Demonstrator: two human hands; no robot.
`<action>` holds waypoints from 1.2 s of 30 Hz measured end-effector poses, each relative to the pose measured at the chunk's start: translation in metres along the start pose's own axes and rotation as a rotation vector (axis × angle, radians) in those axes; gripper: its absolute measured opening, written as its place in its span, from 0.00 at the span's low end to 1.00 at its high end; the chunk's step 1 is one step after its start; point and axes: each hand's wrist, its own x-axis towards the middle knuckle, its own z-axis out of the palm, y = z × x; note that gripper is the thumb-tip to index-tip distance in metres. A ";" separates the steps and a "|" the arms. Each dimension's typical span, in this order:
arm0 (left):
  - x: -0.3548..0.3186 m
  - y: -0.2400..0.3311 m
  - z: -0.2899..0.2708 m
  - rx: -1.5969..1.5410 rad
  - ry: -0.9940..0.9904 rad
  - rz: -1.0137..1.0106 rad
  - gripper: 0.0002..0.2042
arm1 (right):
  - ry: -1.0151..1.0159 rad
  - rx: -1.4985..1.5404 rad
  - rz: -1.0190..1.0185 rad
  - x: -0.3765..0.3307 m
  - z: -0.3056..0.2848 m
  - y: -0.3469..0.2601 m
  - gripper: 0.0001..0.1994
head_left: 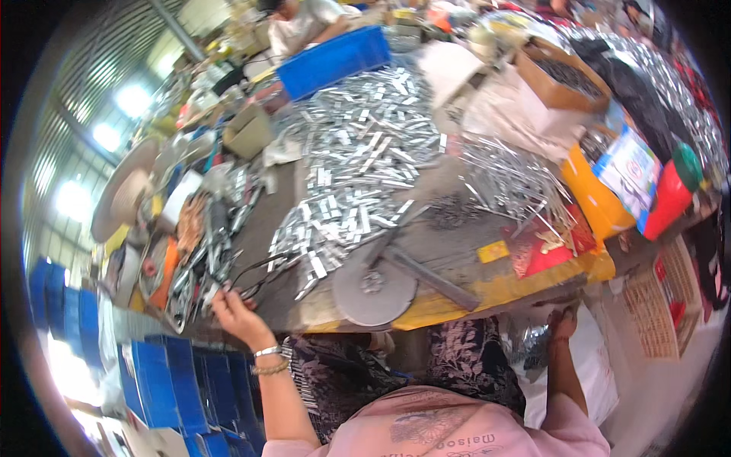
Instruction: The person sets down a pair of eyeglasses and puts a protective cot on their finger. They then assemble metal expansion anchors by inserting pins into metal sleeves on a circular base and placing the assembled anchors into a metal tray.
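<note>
My left hand [241, 315] is at the table's left front edge, fingers curled. Whether it grips anything is hard to see. Thin dark curved handles [263, 276] lie just beyond its fingertips, beside a heap of metal tools [217, 236]. Down at the right, below the table edge, my right hand [563, 324] is closed at the rim of a clear plastic bag [531, 344] with shiny pieces inside. Its fingertips are partly hidden. In front of me a round grey metal disc [375, 288] lies on the table, and a dark metal bar [434, 279] rests against it.
Flat silver metal pieces [365, 152] spread across the table, below a blue bin [335, 62]. Thin metal rods [518, 179] lie right, near a red packet [550, 247] and an orange container [598, 190]. Blue boxes [167, 381] stand lower left. Another person [304, 27] sits across the table.
</note>
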 end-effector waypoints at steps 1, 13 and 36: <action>-0.017 0.006 0.012 -0.086 0.003 -0.046 0.10 | -0.054 -0.248 0.006 -0.022 0.018 -0.040 0.21; 0.005 0.001 -0.008 -0.308 -0.066 -0.015 0.09 | -0.477 -0.880 0.416 -0.318 0.288 -0.120 0.24; 0.012 0.040 -0.073 -0.707 -0.219 -0.133 0.11 | -1.050 0.103 0.367 -0.480 0.449 -0.255 0.29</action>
